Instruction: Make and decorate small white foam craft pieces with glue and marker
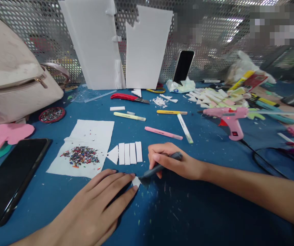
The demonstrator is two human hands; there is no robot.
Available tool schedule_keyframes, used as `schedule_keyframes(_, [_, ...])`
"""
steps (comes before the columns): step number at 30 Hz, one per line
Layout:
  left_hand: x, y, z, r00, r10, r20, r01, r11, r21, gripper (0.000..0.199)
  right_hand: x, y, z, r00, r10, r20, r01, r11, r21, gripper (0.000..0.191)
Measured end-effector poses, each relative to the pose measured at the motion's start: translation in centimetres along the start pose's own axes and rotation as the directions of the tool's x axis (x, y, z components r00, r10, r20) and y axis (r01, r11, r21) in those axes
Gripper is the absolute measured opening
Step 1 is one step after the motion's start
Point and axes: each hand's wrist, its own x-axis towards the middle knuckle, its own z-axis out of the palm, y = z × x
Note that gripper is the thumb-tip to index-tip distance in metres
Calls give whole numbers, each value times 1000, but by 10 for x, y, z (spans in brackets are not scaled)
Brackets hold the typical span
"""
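Observation:
My right hand (172, 160) grips a dark pen-like tool (159, 167), its tip low at the right edge of a small white piece (136, 183). Fingertips of my left hand (103, 201) press that piece flat on the blue table (187, 212); the hand lies spread, palm down. Just beyond my fingers, several white strips (130, 153) stand side by side, with a pointed white piece (113, 154) at their left end. Left of these, a white sheet (95, 130) bears a heap of small colored beads (82, 156).
Highlighters (163, 133) and a red cutter (127, 97) lie beyond my hands. A pink glue gun (235, 119) with its cord is at right, before a pile of foam scraps (213, 97). At left are a black phone (13, 177) and a backpack (13, 68). White boards (147, 48) stand behind.

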Motion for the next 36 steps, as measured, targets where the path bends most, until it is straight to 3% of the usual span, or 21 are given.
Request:
schedule_keyframes(14, [2,0,-2,1000,23,11,-23,1000,10,53,0,0,-2,998,32,61,-36,998,55,40])
schedule_keyframes(20, [1,0,-1,1000,18,12,-18,1000,-7,53,0,0,-1,1000,16,-1,-16,1000,13,36])
schedule_keyframes(25, [1,0,-1,1000,9,10,-8,1000,-10,53,0,0,-1,999,25,49,-26,1000,17,39])
schedule_keyframes(36, [1,-2,-3,1000,6,24,-5,999,-38,54,0,0,0,999,30,-11,-30,999,14,35])
